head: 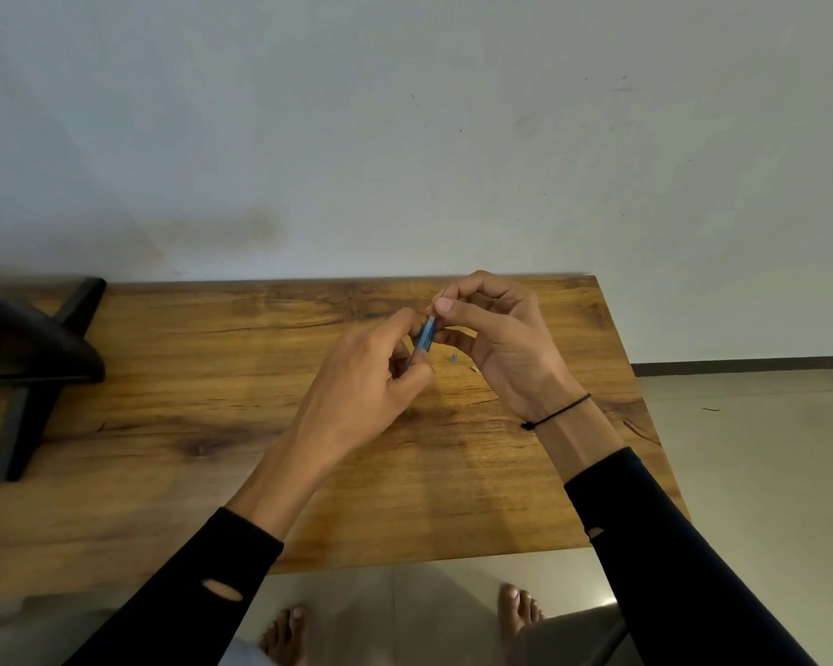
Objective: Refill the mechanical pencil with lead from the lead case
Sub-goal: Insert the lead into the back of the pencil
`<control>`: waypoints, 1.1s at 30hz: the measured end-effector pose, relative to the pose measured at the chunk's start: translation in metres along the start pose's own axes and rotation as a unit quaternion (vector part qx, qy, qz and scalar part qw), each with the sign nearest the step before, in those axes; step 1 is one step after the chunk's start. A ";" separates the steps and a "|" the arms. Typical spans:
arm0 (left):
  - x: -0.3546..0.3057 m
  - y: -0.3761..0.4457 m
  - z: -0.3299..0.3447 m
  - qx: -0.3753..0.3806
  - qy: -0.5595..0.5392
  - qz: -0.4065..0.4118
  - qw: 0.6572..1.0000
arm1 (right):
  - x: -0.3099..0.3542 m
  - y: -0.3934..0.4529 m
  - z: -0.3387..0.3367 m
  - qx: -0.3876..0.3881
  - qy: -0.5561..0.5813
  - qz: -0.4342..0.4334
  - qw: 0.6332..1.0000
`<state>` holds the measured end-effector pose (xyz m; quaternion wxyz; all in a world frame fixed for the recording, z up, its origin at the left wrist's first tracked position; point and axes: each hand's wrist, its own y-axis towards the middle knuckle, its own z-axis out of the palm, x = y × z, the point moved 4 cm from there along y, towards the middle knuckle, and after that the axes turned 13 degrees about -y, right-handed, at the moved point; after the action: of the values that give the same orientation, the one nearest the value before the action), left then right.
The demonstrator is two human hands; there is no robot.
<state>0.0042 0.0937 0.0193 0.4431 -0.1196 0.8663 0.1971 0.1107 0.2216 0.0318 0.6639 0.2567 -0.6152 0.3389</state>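
A blue mechanical pencil (424, 335) is held tilted above the wooden table (212, 377), its lower part wrapped in my left hand (371, 372). My right hand (491, 329) pinches at the pencil's pale upper end with thumb and forefinger. Whether a lead is between those fingertips is too small to tell. Two tiny loose parts lie on the table under my right hand: a small grey piece (452, 358) and a small pale piece (474, 369). The lead case is not visible.
A black stand (34, 358) with crossed legs sits on the table's left side. The table's right edge (645, 406) drops to a tiled floor. A plain wall rises behind the table. Bare feet (287, 634) show below the near edge.
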 end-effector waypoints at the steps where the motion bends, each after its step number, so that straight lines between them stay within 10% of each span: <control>1: 0.000 0.000 0.000 0.000 0.002 0.004 1.000 | 0.000 0.000 0.000 0.004 0.004 -0.002 1.000; 33: 0.003 0.001 -0.002 -0.014 0.015 0.018 1.000 | 0.003 -0.001 0.002 0.017 0.017 -0.049 0.999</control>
<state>0.0012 0.0934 0.0183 0.4250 -0.1129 0.8719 0.2155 0.1099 0.2199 0.0353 0.6856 0.2919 -0.5843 0.3213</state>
